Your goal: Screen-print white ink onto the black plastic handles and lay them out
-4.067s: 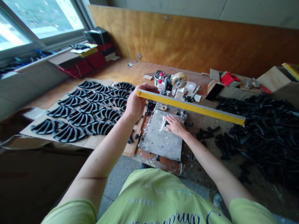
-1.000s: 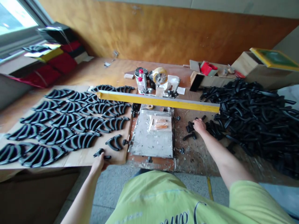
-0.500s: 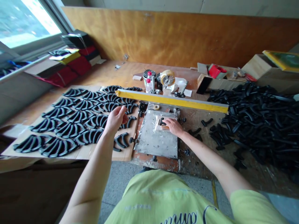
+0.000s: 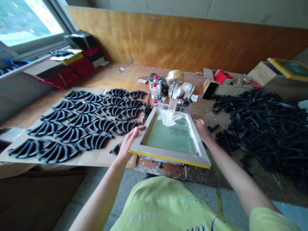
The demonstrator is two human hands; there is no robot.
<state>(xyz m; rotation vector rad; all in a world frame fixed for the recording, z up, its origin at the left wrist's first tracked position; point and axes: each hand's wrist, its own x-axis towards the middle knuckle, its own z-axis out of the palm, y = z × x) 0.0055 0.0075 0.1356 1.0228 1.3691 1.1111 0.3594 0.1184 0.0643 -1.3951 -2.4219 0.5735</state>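
A screen printing frame (image 4: pixel 166 152) with yellow tape along its near edge lies lowered over the base plate and hides it. White ink (image 4: pixel 166 118) is heaped on the far part of its green mesh (image 4: pixel 168 136), where a squeegee (image 4: pixel 172 104) stands. My left hand (image 4: pixel 129 143) grips the frame's left side, fingers along the rim. At the opposite side, my right hand (image 4: pixel 202 129) is closed on the right rim, its fingertips partly hidden. Black curved handles (image 4: pixel 93 125) lie in neat rows on cardboard at my left.
A big pile of loose black handles (image 4: pixel 267 125) covers the right side. Behind the frame stand bottles with red caps (image 4: pixel 154 94) and a tape roll (image 4: pixel 175 77). An open box (image 4: pixel 226 86) sits at the back right; red boxes (image 4: pixel 62 75) lie by the window.
The raised screen frame has come down over the plate, hiding the black handle placed there. My right hand has left that handle; both hands now hold the frame's sides.
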